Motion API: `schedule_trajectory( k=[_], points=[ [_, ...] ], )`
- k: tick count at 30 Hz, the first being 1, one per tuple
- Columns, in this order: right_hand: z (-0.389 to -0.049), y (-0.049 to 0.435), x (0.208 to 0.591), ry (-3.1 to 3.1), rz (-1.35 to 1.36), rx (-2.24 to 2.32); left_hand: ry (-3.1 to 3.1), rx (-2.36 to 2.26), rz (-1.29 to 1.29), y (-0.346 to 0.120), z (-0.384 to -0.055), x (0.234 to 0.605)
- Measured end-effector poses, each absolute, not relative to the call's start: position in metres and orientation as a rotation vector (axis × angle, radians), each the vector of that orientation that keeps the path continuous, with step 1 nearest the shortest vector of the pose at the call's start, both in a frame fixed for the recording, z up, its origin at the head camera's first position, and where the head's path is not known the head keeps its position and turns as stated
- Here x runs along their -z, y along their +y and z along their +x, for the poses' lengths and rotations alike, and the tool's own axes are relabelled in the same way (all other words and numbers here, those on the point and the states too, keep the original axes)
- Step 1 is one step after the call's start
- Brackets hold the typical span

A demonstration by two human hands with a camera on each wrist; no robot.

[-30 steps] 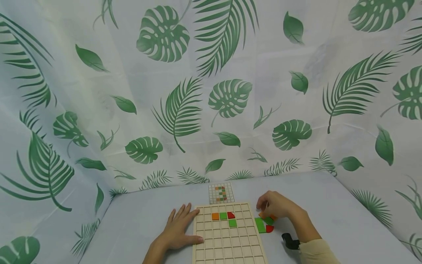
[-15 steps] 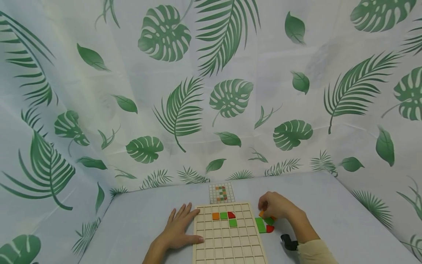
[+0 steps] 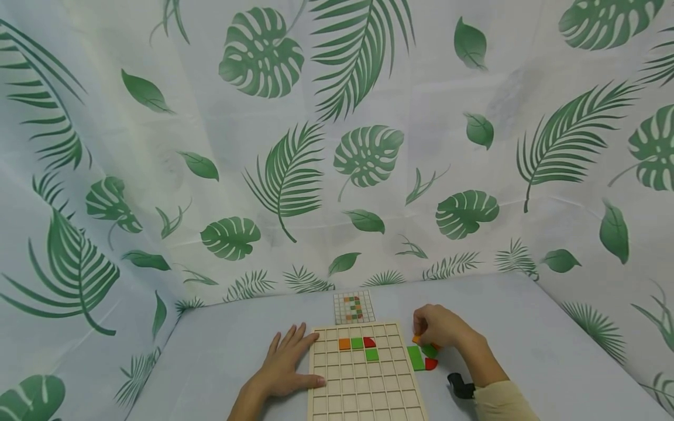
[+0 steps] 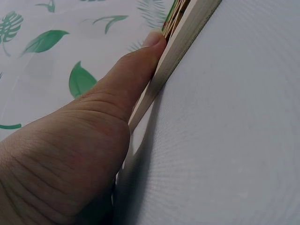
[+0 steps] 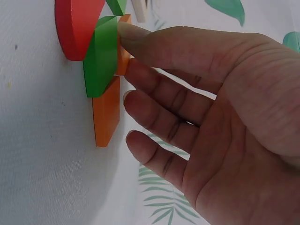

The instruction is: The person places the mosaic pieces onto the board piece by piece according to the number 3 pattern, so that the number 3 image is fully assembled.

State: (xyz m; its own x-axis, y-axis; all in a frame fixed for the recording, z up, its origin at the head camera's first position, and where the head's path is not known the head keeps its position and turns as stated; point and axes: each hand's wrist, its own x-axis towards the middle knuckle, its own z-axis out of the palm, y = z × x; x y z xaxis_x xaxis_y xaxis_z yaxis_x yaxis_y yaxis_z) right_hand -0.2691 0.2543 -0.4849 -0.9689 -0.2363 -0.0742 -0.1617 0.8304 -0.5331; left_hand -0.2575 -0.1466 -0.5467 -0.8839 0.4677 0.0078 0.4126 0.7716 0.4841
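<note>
My left hand (image 3: 281, 365) rests with spread fingers against the left edge of a wooden grid board (image 3: 350, 387); its thumb touches the rim (image 4: 164, 75). On the board lie an orange tile (image 3: 344, 344), two green square tiles (image 3: 357, 344) and a red rounded tile (image 3: 369, 342). To the right of the board, my right hand (image 3: 444, 326) pinches an orange tile (image 5: 123, 54) between thumb and index finger, low over the loose pieces. Beside it lie a green tile (image 5: 101, 61), another orange tile (image 5: 108, 115) and a red tile (image 5: 77, 28).
A small card (image 3: 339, 316) with a printed grid and coloured shapes lies behind the board. A black curved object (image 3: 460, 387) is by the right wrist, near the sleeve (image 3: 502, 400). Leaf-patterned cloth (image 3: 310, 263) hangs behind and beside the white table (image 3: 210, 345).
My right hand has shifted very slightly to the right, with the orange tile staying at its fingertips. My left hand and the tiles on the board have not moved.
</note>
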Motion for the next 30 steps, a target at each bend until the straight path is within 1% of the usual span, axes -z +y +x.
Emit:
schedule_trajectory(
  k=[14, 20, 30],
  points=[
    [-0.271, 0.252, 0.486, 2.859, -0.321, 0.816, 2.849, -0.744, 0.715, -0.146, -0.258, 0.546],
    [-0.273, 0.25, 0.486, 2.9, -0.36, 0.907, 2.843, -0.753, 0.71, -0.146, -0.256, 0.544],
    [-0.276, 0.241, 0.479, 2.875, -0.54, 1.092, 2.841, -0.745, 0.709, -0.146, -0.256, 0.543]
  ],
)
